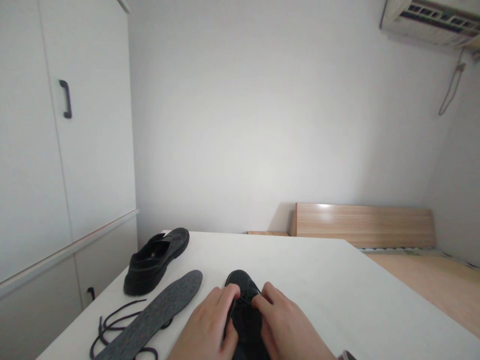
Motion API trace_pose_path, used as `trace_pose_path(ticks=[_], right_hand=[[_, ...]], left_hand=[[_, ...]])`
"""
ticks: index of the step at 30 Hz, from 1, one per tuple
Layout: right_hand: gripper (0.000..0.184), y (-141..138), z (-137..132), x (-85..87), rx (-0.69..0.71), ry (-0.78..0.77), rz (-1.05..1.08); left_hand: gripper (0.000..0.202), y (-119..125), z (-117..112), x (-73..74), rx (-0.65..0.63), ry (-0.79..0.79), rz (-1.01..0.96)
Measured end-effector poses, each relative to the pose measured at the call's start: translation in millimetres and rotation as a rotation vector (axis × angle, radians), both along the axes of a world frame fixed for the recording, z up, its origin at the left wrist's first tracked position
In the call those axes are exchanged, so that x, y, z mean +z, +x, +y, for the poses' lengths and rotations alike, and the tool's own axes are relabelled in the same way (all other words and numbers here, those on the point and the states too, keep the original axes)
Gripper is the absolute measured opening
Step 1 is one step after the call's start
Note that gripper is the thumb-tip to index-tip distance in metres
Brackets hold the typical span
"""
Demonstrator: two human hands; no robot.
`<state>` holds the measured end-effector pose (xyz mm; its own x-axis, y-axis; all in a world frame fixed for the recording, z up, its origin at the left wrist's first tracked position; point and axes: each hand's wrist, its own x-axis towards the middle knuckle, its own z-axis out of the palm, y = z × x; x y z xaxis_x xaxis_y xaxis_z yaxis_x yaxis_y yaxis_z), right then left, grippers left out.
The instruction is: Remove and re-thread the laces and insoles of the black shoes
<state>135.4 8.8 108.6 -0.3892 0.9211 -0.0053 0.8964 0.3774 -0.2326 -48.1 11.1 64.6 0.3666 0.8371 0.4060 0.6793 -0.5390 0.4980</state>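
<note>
A black leather shoe (242,300) lies on the white table (322,285) right in front of me, toe pointing away. My left hand (210,322) rests on its left side with the fingers curled over the lacing area. My right hand (287,325) is on its right side, thumb and forefinger pinched at the lace near the tongue. Both hands grip the shoe. The heel end is hidden under my hands.
A second black shoe (155,260) stands at the table's far left edge. A grey insole (157,312) and a loose black shoelace (112,327) lie at front left. White wardrobe doors (63,150) stand on the left; a wooden bed frame (363,225) is behind on the right.
</note>
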Motion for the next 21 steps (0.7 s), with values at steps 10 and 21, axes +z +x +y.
trace_pose_path(ticks=[10, 21], right_hand=[[0.033, 0.4, 0.9, -8.6, 0.000, 0.106, -0.067], [0.031, 3.9, -0.4, -19.2, -0.018, 0.188, 0.024]], left_hand=[[0.036, 16.1, 2.7, 32.5, 0.070, -0.122, 0.433], [0.034, 18.9, 17.8, 29.8, 0.045, -0.118, 0.512]])
